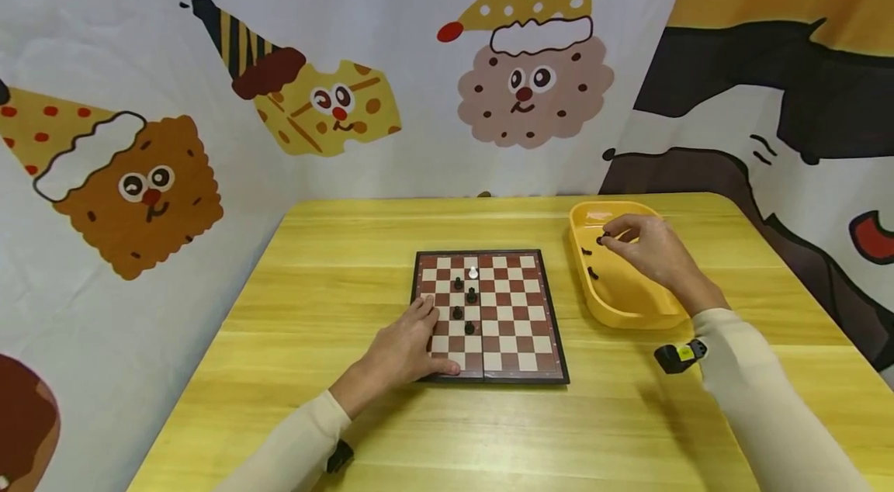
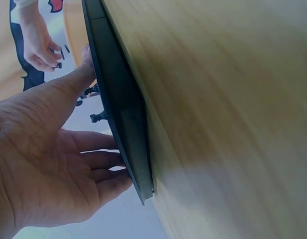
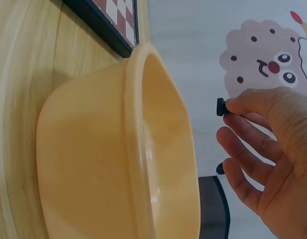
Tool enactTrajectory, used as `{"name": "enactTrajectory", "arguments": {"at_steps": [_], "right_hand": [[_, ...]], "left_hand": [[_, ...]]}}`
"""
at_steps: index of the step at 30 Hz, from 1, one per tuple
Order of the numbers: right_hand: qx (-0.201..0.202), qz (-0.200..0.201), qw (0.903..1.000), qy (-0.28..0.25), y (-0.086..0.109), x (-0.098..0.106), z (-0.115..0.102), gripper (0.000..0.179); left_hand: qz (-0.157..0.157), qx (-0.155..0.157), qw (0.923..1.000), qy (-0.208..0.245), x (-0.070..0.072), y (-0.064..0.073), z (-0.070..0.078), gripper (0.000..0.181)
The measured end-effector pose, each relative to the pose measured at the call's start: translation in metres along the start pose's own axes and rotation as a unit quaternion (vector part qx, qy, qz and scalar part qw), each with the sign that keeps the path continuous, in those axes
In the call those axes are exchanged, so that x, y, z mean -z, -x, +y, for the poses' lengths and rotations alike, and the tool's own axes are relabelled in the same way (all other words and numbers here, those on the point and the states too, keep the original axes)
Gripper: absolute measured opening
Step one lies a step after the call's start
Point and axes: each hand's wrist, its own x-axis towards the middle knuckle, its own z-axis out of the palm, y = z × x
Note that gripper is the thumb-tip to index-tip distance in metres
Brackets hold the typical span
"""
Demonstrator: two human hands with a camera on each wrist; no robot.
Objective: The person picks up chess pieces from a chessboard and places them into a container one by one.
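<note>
A chessboard (image 1: 517, 313) with red-brown and cream squares lies on the table. My left hand (image 1: 405, 343) rests on its left side, fingers on the squares and thumb near the front edge. In the left wrist view that hand (image 2: 58, 169) touches the board's dark rim (image 2: 121, 109). One white chess piece (image 1: 473, 272) and several black chess pieces (image 1: 471, 296) stand near the board's middle fold. My right hand (image 1: 649, 247) is above the yellow tray (image 1: 628, 317). Its thumb and forefinger pinch a black chess piece (image 3: 221, 106), mostly hidden by the fingertips.
More small black pieces (image 1: 593, 273) lie inside the tray along its left side. The wooden table (image 1: 335, 267) extends around board and tray. Behind it hangs a cloth (image 1: 412, 158) printed with cartoon biscuits and cheese.
</note>
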Motion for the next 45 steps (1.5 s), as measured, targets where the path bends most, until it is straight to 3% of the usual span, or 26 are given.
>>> {"name": "enactTrajectory", "arguments": {"at_steps": [29, 45], "right_hand": [[-0.029, -0.040, 0.9987, 0.010, -0.005, 0.000, 0.017, 0.027], [-0.048, -0.067, 0.9965, 0.017, -0.001, -0.001, 0.033, 0.026]], "left_hand": [[0.003, -0.013, 0.9995, -0.028, 0.003, 0.000, 0.003, 0.103], [-0.004, -0.005, 0.9995, -0.029, 0.003, 0.002, 0.002, 0.102]]}}
